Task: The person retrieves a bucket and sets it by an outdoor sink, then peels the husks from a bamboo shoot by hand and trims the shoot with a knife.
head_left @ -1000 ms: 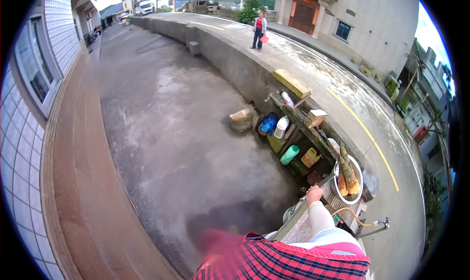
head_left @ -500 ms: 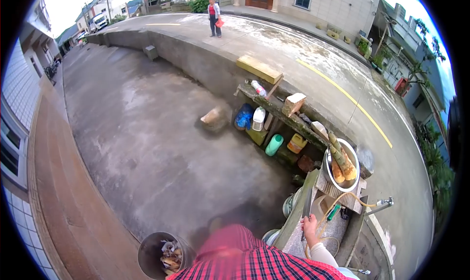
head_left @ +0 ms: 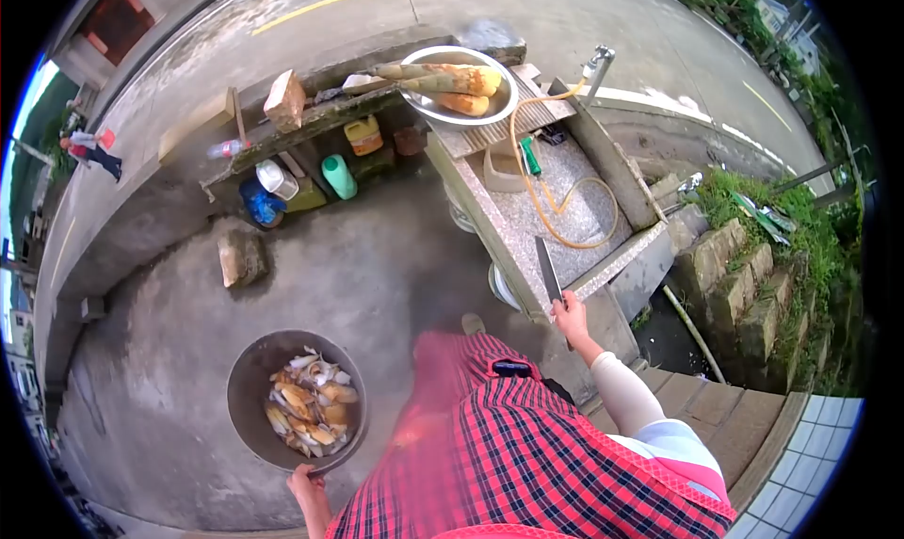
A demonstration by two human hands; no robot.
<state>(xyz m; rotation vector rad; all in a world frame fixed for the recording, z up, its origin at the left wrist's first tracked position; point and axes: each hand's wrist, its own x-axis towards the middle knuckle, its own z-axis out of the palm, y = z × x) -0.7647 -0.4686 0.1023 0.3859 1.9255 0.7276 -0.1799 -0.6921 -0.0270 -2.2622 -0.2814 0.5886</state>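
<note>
One long steel-bladed knife (head_left: 548, 268) is pinched in the right hand's (head_left: 570, 318) closed fingers, over the sink's near edge. The left hand (head_left: 306, 484) curls at the near rim of one round, deep grey bucket (head_left: 247, 388), near left, heaped with many ragged, curling cream-and-brown peelings (head_left: 311, 402). Far off, one shiny metal bowl (head_left: 507, 96) bears at least two tapering bamboo shoots (head_left: 452, 78), beside one speckled stone sink (head_left: 565, 214). Earlier, the bucket was cut off and the left hand unseen.

- An outdoor washing corner in a roadside yard is being shown.
- The concrete floor (head_left: 330, 275) is being bordered by a low wall (head_left: 141, 200), beyond which a road (head_left: 330, 16) is being seen.
- A stone sink (head_left: 513, 214) is being accompanied by a tap (head_left: 599, 61) and a hose (head_left: 617, 221).
- Rough steps (head_left: 753, 285) are being edged by grass (head_left: 819, 285).
</note>
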